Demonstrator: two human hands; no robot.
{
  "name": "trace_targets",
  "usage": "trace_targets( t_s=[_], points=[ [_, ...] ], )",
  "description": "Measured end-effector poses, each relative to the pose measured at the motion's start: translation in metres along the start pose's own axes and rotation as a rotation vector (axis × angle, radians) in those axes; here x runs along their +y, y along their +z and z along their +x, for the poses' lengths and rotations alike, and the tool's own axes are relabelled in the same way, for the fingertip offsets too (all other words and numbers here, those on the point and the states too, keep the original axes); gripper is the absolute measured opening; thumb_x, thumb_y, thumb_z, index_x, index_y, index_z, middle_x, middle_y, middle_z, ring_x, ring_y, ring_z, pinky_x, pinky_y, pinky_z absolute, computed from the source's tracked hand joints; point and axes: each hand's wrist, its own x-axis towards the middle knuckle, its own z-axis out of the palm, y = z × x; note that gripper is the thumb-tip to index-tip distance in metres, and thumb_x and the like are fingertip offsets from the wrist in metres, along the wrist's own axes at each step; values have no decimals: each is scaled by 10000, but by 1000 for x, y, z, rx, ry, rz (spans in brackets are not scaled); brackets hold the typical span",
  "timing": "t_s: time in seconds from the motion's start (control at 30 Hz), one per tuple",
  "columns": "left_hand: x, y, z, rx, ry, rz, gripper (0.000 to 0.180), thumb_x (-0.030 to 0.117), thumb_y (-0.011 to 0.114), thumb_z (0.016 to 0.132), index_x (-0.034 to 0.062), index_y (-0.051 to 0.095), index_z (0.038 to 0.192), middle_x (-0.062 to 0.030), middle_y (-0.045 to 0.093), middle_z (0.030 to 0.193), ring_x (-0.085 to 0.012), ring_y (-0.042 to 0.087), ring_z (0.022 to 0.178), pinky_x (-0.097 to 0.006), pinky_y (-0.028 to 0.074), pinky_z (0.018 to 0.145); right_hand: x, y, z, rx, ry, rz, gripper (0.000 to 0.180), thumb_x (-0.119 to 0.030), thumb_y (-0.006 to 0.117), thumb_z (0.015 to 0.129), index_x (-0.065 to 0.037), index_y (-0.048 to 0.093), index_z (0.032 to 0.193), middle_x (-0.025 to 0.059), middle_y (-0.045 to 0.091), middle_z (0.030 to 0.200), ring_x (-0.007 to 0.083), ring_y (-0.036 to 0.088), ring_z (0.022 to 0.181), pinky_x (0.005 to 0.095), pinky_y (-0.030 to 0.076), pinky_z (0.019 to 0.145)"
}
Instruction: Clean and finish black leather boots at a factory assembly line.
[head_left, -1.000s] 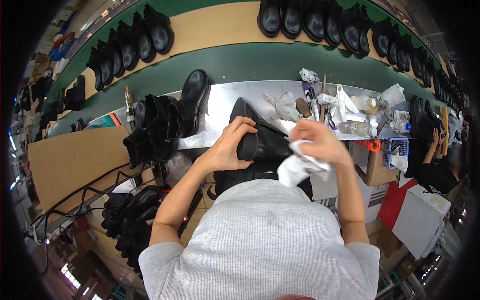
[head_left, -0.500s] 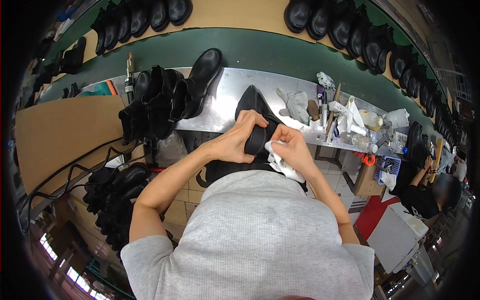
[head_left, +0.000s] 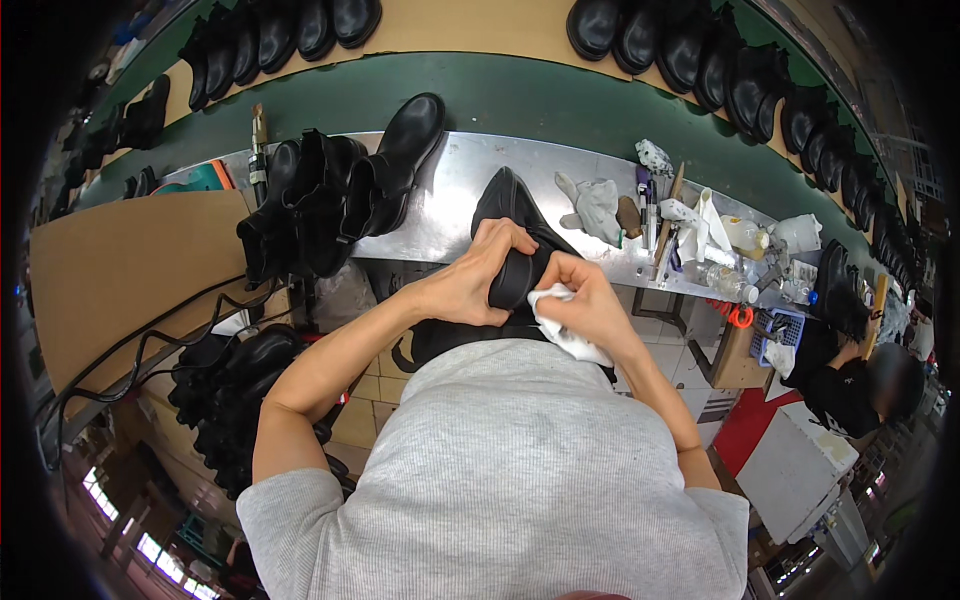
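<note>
The left hand [head_left: 470, 285] hides the black boot's [head_left: 515, 235] middle, and the small bench tools [head_left: 665, 215] are indistinct.

**Bright, even light under a heavy fisheye bend**

Even overhead light fills the scene, with a pale sheen on the metal worktop [head_left: 450, 200]. Shadows are soft. Straight edges bow toward the rim, corners fall black, and detail at the far right blurs slightly.

My left hand [head_left: 470, 285] grips a black leather boot [head_left: 515, 250] at the edge of the shiny metal workbench [head_left: 450, 195], while my right hand [head_left: 585, 310] presses a crumpled white cloth [head_left: 560, 325] against it. More black boots [head_left: 330, 200] stand to my left.
</note>
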Motion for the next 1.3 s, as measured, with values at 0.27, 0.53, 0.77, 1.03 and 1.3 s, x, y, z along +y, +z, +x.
trace_targets(
  t_s=[0.27, 0.53, 0.77, 1.03, 1.3],
  points=[
    [5, -2, 3, -27, -13, -3, 665, 14, 681, 514, 13, 371, 1103, -146, 410, 1127, -333, 357, 1113, -402, 337, 980, 12, -6, 11, 99, 121, 211, 113, -30, 608, 748, -51, 498, 732, -29, 530, 647, 5, 448, 592, 180, 330, 505],
    [2, -5, 3, -46, -19, 23, 673, 11, 697, 518, 15, 371, 1106, -165, 414, 1169, -349, 353, 1168, -424, 321, 1019, 13, -3, 9, 26, 49, 136, 100, -65, 637, 724, -52, 543, 696, -34, 510, 635, 32, 448, 569, 200, 343, 502],
    [1, -3, 5, -77, -23, 16, 670, 24, 717, 535, 35, 381, 1114, -167, 433, 1186, -333, 384, 1186, -434, 291, 1045, 9, -7, 17, 146, 250, 303, 104, -108, 646, 767, -68, 561, 724, -42, 513, 621, 28, 433, 548, 203, 325, 488],
    [3, -4, 6, -63, -28, 2, 691, 13, 711, 508, 9, 379, 1114, -172, 433, 1192, -361, 372, 1170, -447, 307, 1030, 5, -1, 5, 45, 79, 106, 121, -59, 667, 697, -41, 553, 664, -28, 527, 623, 25, 468, 583, 191, 351, 513],
    [2, -3, 5, -69, -15, 20, 696, 27, 726, 522, 36, 376, 1124, -164, 427, 1194, -336, 380, 1194, -435, 285, 1050, 9, -2, 12, 178, 226, 268, 126, -111, 660, 720, -23, 575, 692, -11, 539, 624, 40, 459, 554, 203, 335, 471]
  ],
)
